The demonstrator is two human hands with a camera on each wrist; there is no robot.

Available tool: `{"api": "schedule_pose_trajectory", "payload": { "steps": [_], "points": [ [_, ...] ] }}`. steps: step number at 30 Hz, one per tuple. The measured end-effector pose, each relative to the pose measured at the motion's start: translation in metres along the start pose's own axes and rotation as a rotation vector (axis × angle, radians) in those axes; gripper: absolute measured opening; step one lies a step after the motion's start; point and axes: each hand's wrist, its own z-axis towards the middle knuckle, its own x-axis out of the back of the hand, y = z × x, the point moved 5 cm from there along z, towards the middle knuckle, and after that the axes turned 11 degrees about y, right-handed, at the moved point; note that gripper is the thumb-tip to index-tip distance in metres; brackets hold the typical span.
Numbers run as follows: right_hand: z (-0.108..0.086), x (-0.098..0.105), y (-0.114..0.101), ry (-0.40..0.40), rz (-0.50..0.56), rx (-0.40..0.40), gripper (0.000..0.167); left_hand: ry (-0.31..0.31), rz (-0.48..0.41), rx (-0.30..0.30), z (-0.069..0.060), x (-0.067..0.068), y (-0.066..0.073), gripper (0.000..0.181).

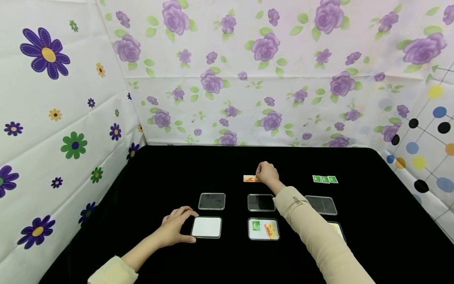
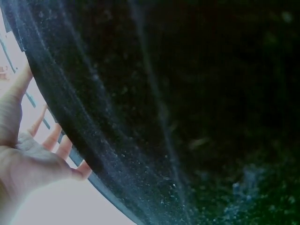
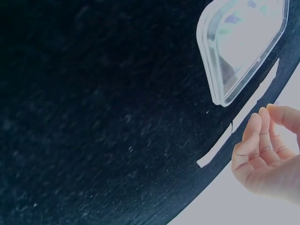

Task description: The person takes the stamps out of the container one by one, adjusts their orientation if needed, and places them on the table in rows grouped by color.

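Note:
In the head view my left hand lies at the left side of a clear-rimmed case with a white inside. Its thumb and fingers are spread around the case's left corners; contact cannot be made out. My right hand is over a row of small orange picture cards, covering its right end. The right wrist view shows that hand's thumb and fingertips together above pale cards; whether they pinch a card is unclear. The left wrist view shows the left hand with fingers apart.
Clear lids lie in a row behind the cases. A middle case holds a green and an orange card; another case is partly under the right sleeve. Green cards lie at the back right of the black table.

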Motion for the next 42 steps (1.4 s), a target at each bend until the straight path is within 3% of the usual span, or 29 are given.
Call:
{"api": "schedule_pose_trajectory", "payload": {
  "steps": [9, 15, 24, 30, 42],
  "points": [
    [-0.006, 0.009, 0.002, -0.038, 0.054, 0.030, 0.018, -0.012, 0.014, -0.007, 0.002, -0.001, -0.002, 0.063],
    [-0.006, 0.011, 0.007, -0.014, 0.000, 0.025, 0.019, -0.035, 0.027, -0.027, 0.003, 0.001, 0.000, 0.064],
    [-0.007, 0.021, 0.010, -0.011, -0.021, 0.030, 0.014, -0.086, 0.075, -0.063, 0.004, 0.006, 0.007, 0.069],
    [-0.008, 0.028, 0.012, -0.049, -0.020, 0.031, 0.012, -0.089, 0.118, -0.116, 0.005, 0.009, 0.014, 0.072],
    [-0.016, 0.043, 0.020, -0.008, -0.031, 0.058, 0.009, -0.081, 0.200, -0.163, 0.013, 0.011, 0.028, 0.068]
  ]
}}
